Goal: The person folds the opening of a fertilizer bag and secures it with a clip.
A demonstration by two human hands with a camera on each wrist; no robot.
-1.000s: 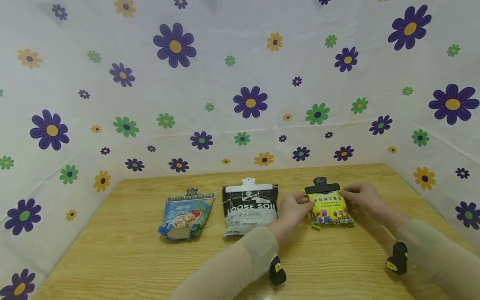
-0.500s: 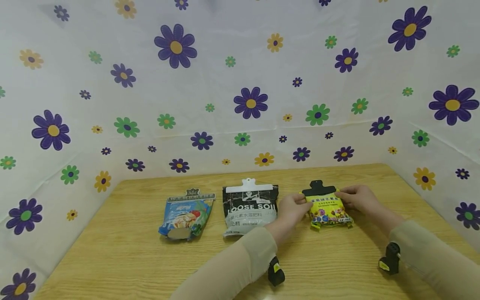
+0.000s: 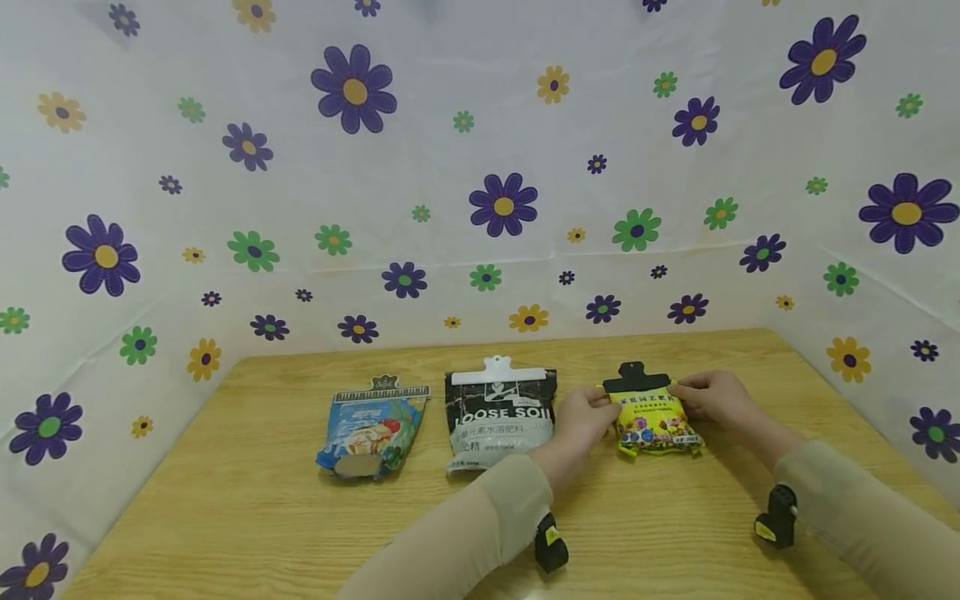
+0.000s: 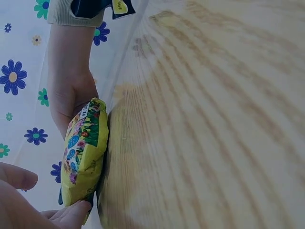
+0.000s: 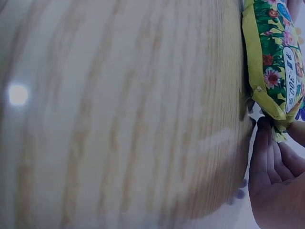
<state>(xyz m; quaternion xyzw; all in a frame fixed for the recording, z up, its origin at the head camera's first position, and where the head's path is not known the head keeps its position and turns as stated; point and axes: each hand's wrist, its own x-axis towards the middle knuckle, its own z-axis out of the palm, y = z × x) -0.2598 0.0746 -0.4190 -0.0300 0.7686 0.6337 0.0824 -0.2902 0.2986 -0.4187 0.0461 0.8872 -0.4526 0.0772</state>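
Observation:
A small yellow fertilizer bag (image 3: 651,419) with printed flowers lies on the right half of the table, a black clip (image 3: 637,379) across its top edge. My left hand (image 3: 585,421) holds its upper left corner with thumb and fingers. At the upper right corner my right hand (image 3: 718,402) pinches the bag's edge. In the left wrist view, the bag (image 4: 85,148) appears edge-on, close over the wood. From the right wrist, the fingers and thumb of the right hand (image 5: 281,179) show on either side of the bag's crimped corner (image 5: 280,131).
Left of the yellow bag lies a black and grey soil bag (image 3: 491,437) with a white clip (image 3: 498,372). Further left is a blue food bag (image 3: 367,437) under an ornate metal-look clip (image 3: 386,388). A flowered cloth (image 3: 420,150) surrounds the wooden table (image 3: 300,533).
The yellow bag has shifted slightly left and turned a little, with the right hand moving left along with it. The other two bags stay put.

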